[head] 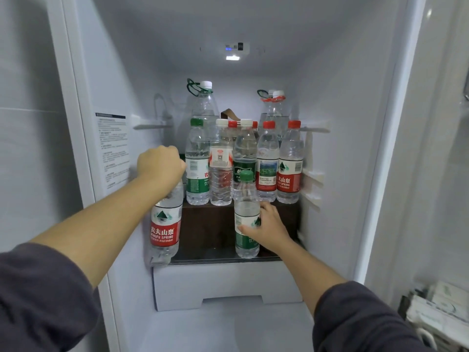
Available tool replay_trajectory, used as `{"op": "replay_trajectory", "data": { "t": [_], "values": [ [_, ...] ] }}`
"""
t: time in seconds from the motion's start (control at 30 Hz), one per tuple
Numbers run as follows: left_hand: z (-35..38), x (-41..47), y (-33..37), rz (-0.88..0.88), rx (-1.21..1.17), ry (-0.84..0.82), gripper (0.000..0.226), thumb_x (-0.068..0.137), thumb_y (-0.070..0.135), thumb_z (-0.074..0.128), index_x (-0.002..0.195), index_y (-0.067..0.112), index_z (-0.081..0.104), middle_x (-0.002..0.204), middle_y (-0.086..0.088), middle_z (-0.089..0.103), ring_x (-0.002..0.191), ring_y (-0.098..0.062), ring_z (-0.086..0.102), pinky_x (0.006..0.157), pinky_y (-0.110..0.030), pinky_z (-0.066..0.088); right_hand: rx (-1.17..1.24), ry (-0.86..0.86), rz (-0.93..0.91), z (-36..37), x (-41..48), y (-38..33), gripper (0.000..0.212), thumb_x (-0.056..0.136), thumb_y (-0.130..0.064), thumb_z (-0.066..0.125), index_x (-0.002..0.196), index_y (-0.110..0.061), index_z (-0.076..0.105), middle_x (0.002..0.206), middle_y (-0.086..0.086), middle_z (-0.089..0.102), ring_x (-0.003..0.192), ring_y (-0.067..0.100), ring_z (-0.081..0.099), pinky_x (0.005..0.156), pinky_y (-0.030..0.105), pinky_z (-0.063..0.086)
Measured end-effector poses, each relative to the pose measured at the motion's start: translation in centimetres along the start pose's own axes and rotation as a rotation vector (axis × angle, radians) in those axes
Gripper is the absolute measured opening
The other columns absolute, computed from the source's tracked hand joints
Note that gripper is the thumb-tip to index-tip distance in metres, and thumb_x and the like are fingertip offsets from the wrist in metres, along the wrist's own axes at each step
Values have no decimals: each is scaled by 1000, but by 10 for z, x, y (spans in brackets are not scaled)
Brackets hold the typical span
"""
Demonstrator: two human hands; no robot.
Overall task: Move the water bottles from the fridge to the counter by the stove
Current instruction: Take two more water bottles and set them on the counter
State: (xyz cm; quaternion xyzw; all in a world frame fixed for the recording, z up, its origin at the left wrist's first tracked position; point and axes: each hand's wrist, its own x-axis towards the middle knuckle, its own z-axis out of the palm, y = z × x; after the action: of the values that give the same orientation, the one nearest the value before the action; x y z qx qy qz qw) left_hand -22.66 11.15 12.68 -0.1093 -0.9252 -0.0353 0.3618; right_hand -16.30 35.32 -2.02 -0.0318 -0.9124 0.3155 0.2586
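My left hand [161, 165] is clenched over the top of a red-labelled bottle [165, 224] at the near left edge of the fridge's glass shelf [215, 256]; its cap is hidden under my fist, and I cannot tell whether its base touches the glass. My right hand [267, 228] wraps around a green-labelled bottle [246, 217] with a green cap, standing near the shelf's front, thumb across the label.

That makes two bottles in hand. Just behind, on a dark raised step [210, 224], stand five small bottles [220, 163] in a row: one green cap, two white, two red. Two more red caps [232, 123] peek up behind them. Farthest back are large bottles [205, 102] with carry loops, one left, and at least one right.
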Motion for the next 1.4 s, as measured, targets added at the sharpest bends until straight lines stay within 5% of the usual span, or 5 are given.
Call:
{"op": "replay_trajectory", "data": {
  "t": [0.43, 0.63, 0.83, 1.1, 1.4],
  "values": [
    [40, -14, 51, 128, -256, -68, 25, 96, 36, 46, 98, 13, 56, 85, -5, 60, 74, -24, 53, 60, -32, 39, -2, -8, 6, -1, -1, -1, 65, 75, -45, 76, 133, -24, 53, 134, -12, 40, 129, 8, 35, 105, 33, 39],
    [69, -31, 40, -64, -641, -6, 33, 89, 50, 58, 102, 20, 51, 100, 2, 53, 83, -18, 54, 66, -33, 42, -69, 155, 33, 19, -4, 3, 67, 73, -56, 73, 128, -21, 58, 146, -10, 35, 135, 12, 32, 109, 41, 38],
    [111, -85, 46, -268, -1088, 10, 68, 75, 43, 77, 131, 21, 45, 128, 0, 54, 111, -18, 56, 90, -36, 49, 91, 321, 128, 38, -14, 12, 59, 73, -48, 78, 118, -16, 58, 117, -5, 45, 109, 13, 51, 93, 36, 48],
    [159, -131, 49, -380, -1087, -75, 70, 67, 38, 85, 125, 16, 53, 118, -2, 61, 105, -19, 60, 85, -34, 51, 339, 225, 257, 61, -22, 19, 52, 73, -32, 82, 115, -23, 53, 111, -3, 62, 100, 11, 62, 71, 15, 43],
    [160, -140, 46, -371, -1130, -123, 52, 66, 31, 87, 111, 15, 66, 104, -1, 69, 87, -14, 62, 73, -25, 43, 320, 293, 309, 48, -44, -3, 45, 72, -26, 85, 101, -32, 52, 98, -18, 61, 88, -2, 59, 75, 13, 44]
  ]
}}
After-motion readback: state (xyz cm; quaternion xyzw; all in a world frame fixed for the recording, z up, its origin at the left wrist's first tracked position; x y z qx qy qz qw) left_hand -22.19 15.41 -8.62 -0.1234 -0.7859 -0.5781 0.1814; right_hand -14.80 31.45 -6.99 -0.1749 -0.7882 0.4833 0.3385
